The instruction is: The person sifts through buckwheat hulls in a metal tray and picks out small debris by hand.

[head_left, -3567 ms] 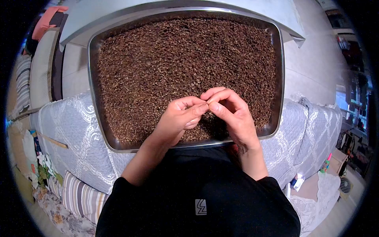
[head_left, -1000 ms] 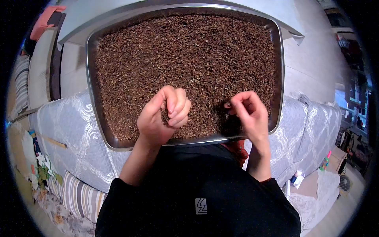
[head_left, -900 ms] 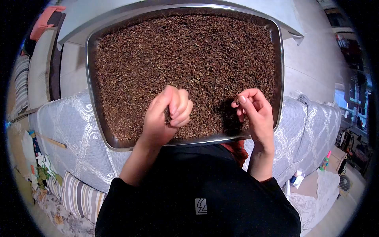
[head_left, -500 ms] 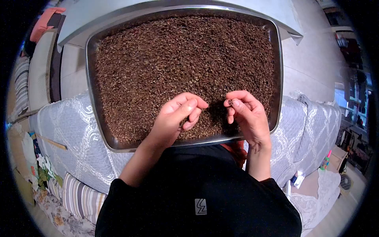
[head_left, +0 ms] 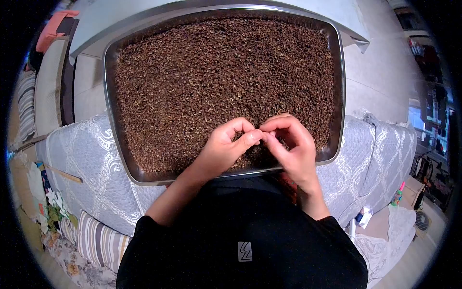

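A large metal tray (head_left: 109, 82) holds a wide layer of small brown flakes or husks (head_left: 202, 82), with paler bits mixed in. Over the near part of it, my left hand (head_left: 231, 143) and my right hand (head_left: 291, 147) meet fingertip to fingertip. Thumb and forefinger of each hand are pinched together. Whatever sits between the fingertips is hidden or too small to name. Both hands are raised above the flakes, right of the tray's middle.
A light-covered table (head_left: 91, 29) lies beyond the tray. Grey patterned quilted fabric (head_left: 86, 159) spreads on both sides of my body. A striped cushion (head_left: 98, 238) is at lower left, and a pink and green bottle (head_left: 398, 196) stands at right.
My hands have come together from a gap apart, and their fingertips now touch. The small dark brown piece seen in my right fingers is now hidden.
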Demonstrator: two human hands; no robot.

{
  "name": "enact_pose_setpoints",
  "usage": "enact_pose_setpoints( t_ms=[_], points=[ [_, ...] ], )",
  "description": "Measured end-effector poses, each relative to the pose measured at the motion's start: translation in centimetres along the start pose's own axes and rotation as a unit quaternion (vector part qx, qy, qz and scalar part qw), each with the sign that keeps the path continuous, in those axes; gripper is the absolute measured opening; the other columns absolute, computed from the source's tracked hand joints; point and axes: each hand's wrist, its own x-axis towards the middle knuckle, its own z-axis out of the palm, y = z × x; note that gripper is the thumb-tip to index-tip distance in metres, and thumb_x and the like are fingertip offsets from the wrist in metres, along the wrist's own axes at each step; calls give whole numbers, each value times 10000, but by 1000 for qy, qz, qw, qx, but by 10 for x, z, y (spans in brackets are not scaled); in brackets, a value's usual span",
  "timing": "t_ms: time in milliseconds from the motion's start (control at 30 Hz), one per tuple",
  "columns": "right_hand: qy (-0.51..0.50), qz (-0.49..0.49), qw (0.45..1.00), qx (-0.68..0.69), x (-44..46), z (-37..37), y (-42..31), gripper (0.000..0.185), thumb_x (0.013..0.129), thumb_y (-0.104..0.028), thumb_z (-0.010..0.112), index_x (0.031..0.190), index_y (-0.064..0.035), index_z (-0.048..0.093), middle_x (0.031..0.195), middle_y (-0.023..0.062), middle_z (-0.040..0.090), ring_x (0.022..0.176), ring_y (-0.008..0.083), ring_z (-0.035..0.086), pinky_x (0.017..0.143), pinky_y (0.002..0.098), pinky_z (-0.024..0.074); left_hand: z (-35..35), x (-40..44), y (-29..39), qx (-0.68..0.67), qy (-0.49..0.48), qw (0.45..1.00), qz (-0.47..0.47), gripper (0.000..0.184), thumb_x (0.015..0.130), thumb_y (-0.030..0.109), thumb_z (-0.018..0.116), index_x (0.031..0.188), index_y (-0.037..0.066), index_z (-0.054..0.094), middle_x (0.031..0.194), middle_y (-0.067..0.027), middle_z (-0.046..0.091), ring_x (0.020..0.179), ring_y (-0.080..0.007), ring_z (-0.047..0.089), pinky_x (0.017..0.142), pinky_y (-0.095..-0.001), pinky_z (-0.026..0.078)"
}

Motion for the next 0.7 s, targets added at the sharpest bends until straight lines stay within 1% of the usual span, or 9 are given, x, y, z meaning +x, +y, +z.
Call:
enact_pose_setpoints(
  t_ms=[67, 100, 200, 367, 467, 500, 533, 600, 700],
  points=[
    [10, 116, 987, 112, -3, -4, -6, 124, 910, -18, 689, 1027, 3, 656, 987, 68, 686, 828, 110, 646, 734, 236, 518, -1, -1, 4, 11, -15, 1000, -1, 144, 1007, 152, 605, 987, 15, 643, 849, 31, 595, 802, -33, 531, 712, -206, 446],
    [-11, 135, 984, 113, -3, -10, -5, 147, 945, -39, 666, 1078, 14, 637, 1004, 81, 704, 833, 103, 659, 736, 231, 533, -2, -2, 6, 17, -22, 1000, 0, 144, 1007, 151, 605, 989, 14, 645, 836, 33, 591, 775, -29, 525, 683, -199, 438],
    [-13, 147, 966, 211, -2, -11, -3, 171, 959, -28, 641, 1122, 16, 618, 1008, 99, 712, 818, 103, 654, 720, 236, 540, -2, -3, 1, -62, -33, 997, -41, 132, 1016, 165, 575, 1014, 36, 606, 733, 52, 521, 556, -11, 379, 494, -190, 282],
    [70, 136, 984, 85, 3, -13, -4, 180, 1012, -73, 562, 1152, 13, 636, 1025, 97, 706, 853, 123, 652, 767, 246, 534, -10, -8, 2, -216, -49, 974, -40, 118, 1017, 136, 552, 1045, 26, 588, 777, 22, 556, 539, -13, 368, 484, -189, 265],
    [53, 37, 996, -65, 6, -17, -2, 193, 982, -61, 591, 1147, -5, 675, 1081, 112, 694, 918, 162, 658, 790, 269, 529, -11, -8, 6, -211, -45, 976, -35, 115, 1018, 135, 550, 1037, 27, 584, 781, 22, 553, 539, -14, 366, 484, -191, 265],
    [28, -17, 991, -133, 7, -19, -3, 216, 940, -64, 631, 1141, -27, 699, 1174, 125, 665, 1007, 197, 648, 807, 297, 529, -11, -8, 6, -203, -42, 978, -34, 113, 1018, 136, 551, 1031, 28, 583, 780, 24, 549, 538, -15, 365, 483, -193, 266],
    [12, -97, 979, -179, 10, -19, -6, 250, 895, -55, 682, 1143, -35, 698, 1169, 130, 646, 1017, 199, 633, 800, 301, 526, -11, -7, 5, -186, -47, 981, -28, 115, 1019, 141, 553, 1027, 30, 584, 769, 29, 540, 539, -16, 364, 483, -194, 265],
    [-26, -20, 997, -68, 5, -11, -15, 284, 855, -42, 726, 1137, -44, 702, 1112, 119, 631, 933, 198, 631, 775, 293, 520, -11, -4, 1, -153, -58, 986, -15, 120, 1021, 150, 557, 1019, 33, 584, 748, 38, 523, 539, -18, 363, 482, -197, 265],
    [-60, -47, 996, -53, 5, -8, -8, 199, 831, -44, 755, 1026, -27, 718, 944, 85, 639, 838, 179, 612, 729, 291, 504, -6, -4, 2, -137, -42, 989, -35, 178, 1013, 206, 593, 1011, 29, 608, 667, 75, 455, 542, -9, 367, 483, -194, 281]
  ],
)
